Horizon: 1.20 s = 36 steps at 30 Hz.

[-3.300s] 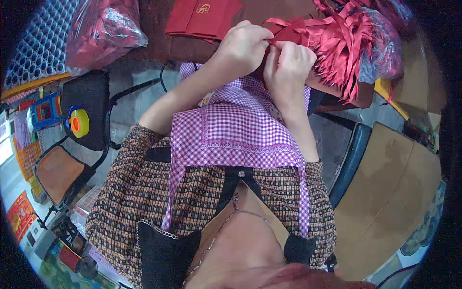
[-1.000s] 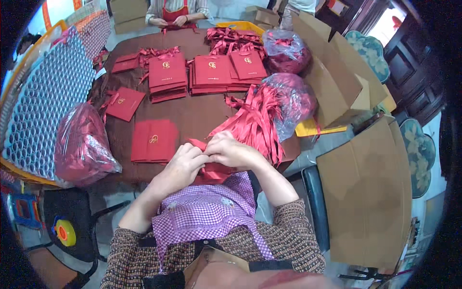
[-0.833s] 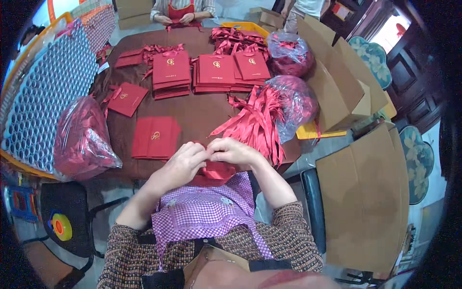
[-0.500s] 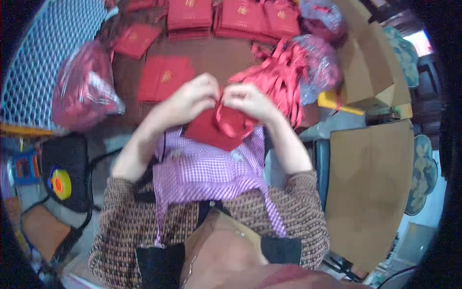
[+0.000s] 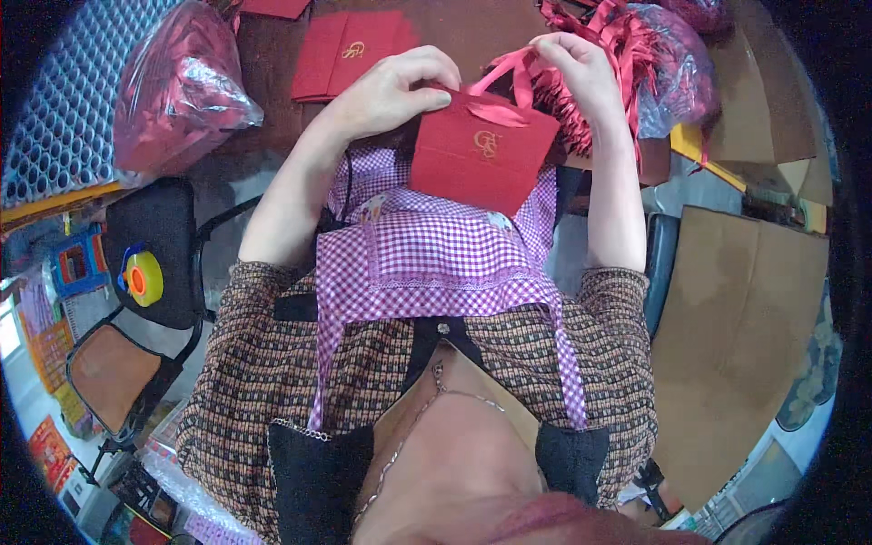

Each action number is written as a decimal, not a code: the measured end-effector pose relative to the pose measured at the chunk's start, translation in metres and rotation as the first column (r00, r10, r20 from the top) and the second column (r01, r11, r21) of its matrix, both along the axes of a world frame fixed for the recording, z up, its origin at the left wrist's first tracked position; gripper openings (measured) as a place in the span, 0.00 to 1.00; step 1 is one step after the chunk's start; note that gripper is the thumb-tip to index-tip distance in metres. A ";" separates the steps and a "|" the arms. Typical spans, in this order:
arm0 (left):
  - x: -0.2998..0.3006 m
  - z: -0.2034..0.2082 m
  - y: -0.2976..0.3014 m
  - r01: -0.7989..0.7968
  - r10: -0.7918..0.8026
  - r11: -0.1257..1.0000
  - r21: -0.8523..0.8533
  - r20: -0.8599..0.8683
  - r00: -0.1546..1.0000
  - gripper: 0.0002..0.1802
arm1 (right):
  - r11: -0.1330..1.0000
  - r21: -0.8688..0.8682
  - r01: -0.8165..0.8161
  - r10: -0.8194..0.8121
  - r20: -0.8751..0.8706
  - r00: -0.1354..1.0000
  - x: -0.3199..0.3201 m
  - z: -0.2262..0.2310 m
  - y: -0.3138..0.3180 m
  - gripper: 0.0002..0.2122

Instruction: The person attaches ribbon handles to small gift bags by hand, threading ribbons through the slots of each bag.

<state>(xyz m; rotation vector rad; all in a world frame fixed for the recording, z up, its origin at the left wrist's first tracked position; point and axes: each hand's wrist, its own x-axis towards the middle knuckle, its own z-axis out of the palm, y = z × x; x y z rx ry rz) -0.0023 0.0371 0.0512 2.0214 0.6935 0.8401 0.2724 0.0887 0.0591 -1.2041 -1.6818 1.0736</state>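
A small red paper gift bag [image 5: 459,163] with a gold emblem hangs tilted at the table's near edge, over my checked apron. My left hand [image 5: 386,95] pinches its upper left corner between thumb and fingers. A pink-red ribbon [image 5: 498,113] runs across the bag's top and up to my right hand [image 5: 581,77], whose thumb and fingertips are closed on its end. Behind the right hand lies a heap of loose red ribbons [image 5: 554,109]. Beyond my left hand, several flat red bags [image 5: 331,50] lie stacked on the brown table [image 5: 472,32].
Clear plastic bags of red material stand at the left [image 5: 186,100] and right [image 5: 681,77]. A black chair [image 5: 159,245] with a yellow tape roll [image 5: 143,279] is at my left. A large cardboard sheet [image 5: 736,336] stands at my right.
My right hand has moved right and away from the left, drawing the ribbon out. The bag now faces me with its emblem showing. The whole view has shifted downward.
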 end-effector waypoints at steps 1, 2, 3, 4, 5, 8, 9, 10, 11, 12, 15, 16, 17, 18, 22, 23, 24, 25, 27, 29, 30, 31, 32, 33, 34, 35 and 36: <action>-0.002 -0.003 -0.001 -0.065 0.068 0.996 -0.057 0.049 0.996 0.07 | 0.992 0.119 0.039 -0.062 0.198 0.978 0.000 -0.001 0.000 0.11; -0.004 -0.005 -0.002 -0.125 0.136 0.985 -0.116 0.096 0.986 0.07 | 0.992 0.122 0.038 -0.061 0.193 0.979 0.002 -0.001 -0.001 0.11; -0.006 -0.001 -0.005 -0.179 0.198 0.964 -0.195 0.083 0.977 0.07 | 0.965 0.260 0.018 -0.088 0.263 0.961 0.003 0.000 -0.006 0.12; -0.009 0.001 -0.006 -0.187 0.206 0.964 -0.189 0.082 0.975 0.07 | 0.918 0.395 -0.016 -0.124 0.326 0.937 -0.002 0.011 -0.017 0.13; -0.011 0.003 -0.006 -0.272 0.288 0.941 -0.201 0.053 0.956 0.09 | 0.914 0.396 -0.086 -0.068 0.361 0.930 -0.006 0.024 -0.037 0.14; -0.016 -0.009 -0.004 -0.408 0.448 0.850 -0.333 0.051 0.893 0.12 | 0.773 0.452 -0.445 0.053 0.653 0.756 -0.023 0.027 -0.079 0.31; -0.017 -0.011 -0.001 -0.434 0.492 0.782 -0.447 0.014 0.871 0.11 | 0.788 0.406 -0.462 0.057 0.699 0.713 -0.030 0.025 -0.097 0.34; -0.017 -0.008 -0.001 -0.454 0.529 0.701 -0.549 -0.026 0.848 0.11 | 0.802 0.362 -0.476 0.060 0.743 0.666 -0.037 0.025 -0.111 0.37; -0.016 -0.009 -0.002 -0.465 0.567 0.698 -0.545 0.024 0.823 0.12 | 0.805 0.364 -0.470 0.026 0.769 0.639 -0.043 0.023 -0.120 0.38; -0.013 -0.008 0.000 -0.448 0.552 0.707 -0.547 0.032 0.833 0.12 | 0.817 0.359 -0.451 -0.016 0.796 0.605 -0.043 0.016 -0.126 0.40; -0.016 0.010 -0.003 -0.363 0.453 0.736 -0.571 0.017 0.892 0.14 | 0.739 0.569 -0.361 -0.225 0.714 0.663 -0.042 -0.017 -0.122 0.30; -0.018 0.017 -0.006 -0.360 0.450 0.739 -0.569 0.018 0.893 0.14 | 0.724 0.614 -0.314 -0.244 0.654 0.716 -0.041 -0.022 -0.120 0.26; -0.020 0.024 -0.008 -0.379 0.439 0.767 -0.518 -0.007 0.898 0.15 | 0.725 0.615 -0.311 -0.247 0.654 0.715 -0.039 -0.023 -0.120 0.26; -0.023 0.028 -0.008 -0.394 0.428 0.793 -0.464 -0.034 0.903 0.16 | 0.801 0.569 -0.189 -0.159 0.506 0.848 -0.040 -0.023 -0.121 0.23; -0.036 0.026 -0.003 -0.196 0.338 0.826 -0.528 0.187 0.922 0.18 | 0.990 -0.139 0.035 -0.062 -0.194 0.979 -0.046 -0.020 -0.127 0.15; -0.033 0.022 -0.007 -0.210 0.346 0.821 -0.531 0.171 0.922 0.18 | 0.989 -0.141 0.034 -0.062 -0.197 0.979 -0.048 -0.024 -0.128 0.15; -0.026 0.021 -0.010 -0.226 0.355 0.817 -0.531 0.154 0.922 0.18 | 0.940 -0.341 0.001 -0.169 -0.462 0.871 -0.052 -0.031 -0.128 0.16; -0.025 0.013 -0.009 -0.223 0.366 0.801 -0.556 0.161 0.916 0.18 | 0.855 -0.509 -0.101 -0.310 -0.657 0.688 -0.056 -0.035 -0.127 0.16; -0.020 0.007 -0.008 -0.247 0.370 0.771 -0.587 0.098 0.924 0.18 | 0.811 -0.568 -0.141 -0.358 -0.672 0.649 -0.056 -0.040 -0.126 0.17; -0.012 0.009 -0.013 -0.260 0.399 0.668 -0.697 0.041 0.916 0.17 | 0.791 -0.576 -0.207 -0.371 -0.720 0.587 -0.053 -0.054 -0.124 0.19; -0.010 0.005 -0.013 -0.271 0.412 0.662 -0.699 0.038 0.911 0.17 | 0.786 -0.578 -0.219 -0.365 -0.720 0.590 -0.052 -0.054 -0.123 0.19; -0.010 -0.003 -0.012 -0.302 0.420 0.696 -0.652 0.028 0.907 0.16 | 0.800 -0.557 -0.222 -0.313 -0.704 0.637 -0.052 -0.052 -0.123 0.19; -0.011 -0.009 -0.012 -0.331 0.428 0.727 -0.602 0.020 0.904 0.16 | 0.814 -0.534 -0.226 -0.260 -0.684 0.681 -0.051 -0.049 -0.122 0.19; -0.011 -0.013 -0.010 -0.311 0.432 0.725 -0.614 0.054 0.900 0.15 | 0.828 -0.530 -0.183 -0.243 -0.634 0.734 -0.049 -0.046 -0.121 0.19; -0.013 -0.012 -0.011 -0.316 0.437 0.722 -0.616 0.052 0.898 0.15 | 0.916 -0.380 -0.126 -0.115 -0.550 0.827 -0.041 -0.053 -0.110 0.17; -0.017 -0.010 -0.011 -0.339 0.462 0.716 -0.610 0.050 0.885 0.15 | 0.949 -0.314 0.019 -0.135 -0.350 0.927 -0.031 -0.055 -0.096 0.16; -0.020 -0.009 -0.012 -0.359 0.484 0.710 -0.605 0.049 0.874 0.14 | 0.966 -0.213 0.149 -0.180 -0.135 0.974 -0.025 -0.049 -0.081 0.14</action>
